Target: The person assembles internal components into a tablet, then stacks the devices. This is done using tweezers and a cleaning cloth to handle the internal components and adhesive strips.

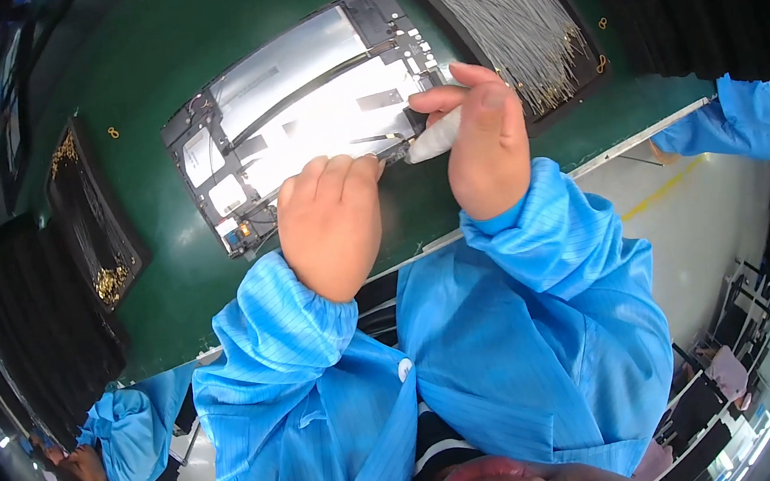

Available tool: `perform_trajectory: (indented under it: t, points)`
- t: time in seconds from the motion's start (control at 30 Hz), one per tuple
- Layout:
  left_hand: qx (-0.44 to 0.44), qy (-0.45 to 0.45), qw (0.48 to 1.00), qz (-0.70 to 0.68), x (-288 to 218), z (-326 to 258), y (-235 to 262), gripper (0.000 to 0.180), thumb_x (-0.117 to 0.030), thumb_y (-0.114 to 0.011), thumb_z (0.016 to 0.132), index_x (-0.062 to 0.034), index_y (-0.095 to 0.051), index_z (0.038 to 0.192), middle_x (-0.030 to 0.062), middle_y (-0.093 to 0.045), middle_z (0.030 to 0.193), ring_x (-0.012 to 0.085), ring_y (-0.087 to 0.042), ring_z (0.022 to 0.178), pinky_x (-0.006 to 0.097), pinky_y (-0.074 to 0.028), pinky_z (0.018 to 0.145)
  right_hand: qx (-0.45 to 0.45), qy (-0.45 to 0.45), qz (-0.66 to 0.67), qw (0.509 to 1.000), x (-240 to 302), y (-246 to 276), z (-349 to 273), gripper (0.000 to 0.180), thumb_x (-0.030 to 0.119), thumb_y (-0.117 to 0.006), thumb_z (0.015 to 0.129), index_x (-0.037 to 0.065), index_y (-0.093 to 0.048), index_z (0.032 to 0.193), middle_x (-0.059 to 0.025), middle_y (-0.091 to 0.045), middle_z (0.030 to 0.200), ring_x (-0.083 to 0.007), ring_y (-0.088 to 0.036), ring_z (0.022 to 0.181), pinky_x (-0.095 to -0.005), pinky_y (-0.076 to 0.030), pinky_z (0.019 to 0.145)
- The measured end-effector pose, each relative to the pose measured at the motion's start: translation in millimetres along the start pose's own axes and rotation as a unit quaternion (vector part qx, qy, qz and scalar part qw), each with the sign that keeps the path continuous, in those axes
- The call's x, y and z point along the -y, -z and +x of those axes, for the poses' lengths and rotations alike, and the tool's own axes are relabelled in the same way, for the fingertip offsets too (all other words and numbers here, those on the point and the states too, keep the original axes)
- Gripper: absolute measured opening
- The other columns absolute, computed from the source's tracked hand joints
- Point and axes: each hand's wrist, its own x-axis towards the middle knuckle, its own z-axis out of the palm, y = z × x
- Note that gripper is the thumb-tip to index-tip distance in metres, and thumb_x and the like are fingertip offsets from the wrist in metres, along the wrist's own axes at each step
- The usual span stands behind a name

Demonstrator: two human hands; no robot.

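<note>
An opened flat electronic device, with silver panels, a black frame and small boards at both ends, lies slightly turned in front of me. My left hand rests at its near edge, fingers curled down and their tips hidden. Close by, at the near right corner, my right hand has its fingers bent together. A white tapered piece, perhaps a covering on a finger, points from it towards the left fingertips. Dark thin cable crosses the device; whatever small part lies between the hands is too hidden to name.
A black tray full of grey cables with gold ends stands at the far right. Another tray of dark cables sits left on the green table. Small gold loops lie about. Blue-sleeved people are at both sides.
</note>
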Motion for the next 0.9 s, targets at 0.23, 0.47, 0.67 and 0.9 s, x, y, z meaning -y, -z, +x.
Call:
perform_trajectory:
  t: [0.23, 0.47, 0.67, 0.9]
  points:
    - [0.017, -0.005, 1.0, 0.015, -1.0, -0.7, 0.9, 0.023, -0.007, -0.053, 0.061, -0.0075, -0.055, 0.084, 0.0038, -0.053, 0.077, 0.0201, -0.05, 0.075, 0.031, -0.037, 0.062, -0.011, 0.117, -0.046, 0.992, -19.8, -1.9, -3.5, 0.044, 0.039, -0.027, 0.087, -0.002, -0.036, 0.101, -0.0139, -0.057, 0.079, -0.015, -0.053, 0.064, -0.0275, -0.044, 0.065]
    - [0.018, -0.004, 1.0, 0.018, -3.9, -2.8, 3.1, 0.023, -0.007, -0.051, 0.062, -0.0072, -0.055, 0.085, 0.0043, -0.052, 0.078, 0.0203, -0.05, 0.076, 0.031, -0.038, 0.064, 0.008, 0.139, -0.046, 0.989, -22.8, 1.1, -5.7, 0.04, 0.037, -0.027, 0.087, 0.0, -0.036, 0.101, -0.0136, -0.056, 0.078, -0.0158, -0.054, 0.063, -0.0278, -0.044, 0.064]
    - [0.039, -0.002, 0.999, 0.011, -0.7, 2.2, 5.2, 0.023, -0.008, -0.051, 0.062, -0.0069, -0.055, 0.085, 0.0047, -0.052, 0.079, 0.0205, -0.05, 0.077, 0.031, -0.038, 0.065, 0.053, 0.218, -0.13, 0.966, -23.1, 0.6, 1.6, 0.034, 0.033, -0.036, 0.086, 0.001, -0.042, 0.095, -0.012, -0.057, 0.076, -0.0179, -0.056, 0.065, -0.0288, -0.044, 0.063]
    - [0.056, -0.006, 0.998, 0.01, 3.4, 0.6, 8.6, 0.022, -0.01, -0.052, 0.062, -0.0069, -0.055, 0.083, 0.0067, -0.053, 0.082, 0.0224, -0.049, 0.08, 0.033, -0.038, 0.068, 0.184, 0.304, -0.244, 0.903, 4.9, -8.2, 12.1, 0.021, 0.022, -0.054, 0.077, 0.001, -0.055, 0.08, -0.0135, -0.056, 0.073, -0.0294, -0.055, 0.066, -0.034, -0.045, 0.062]
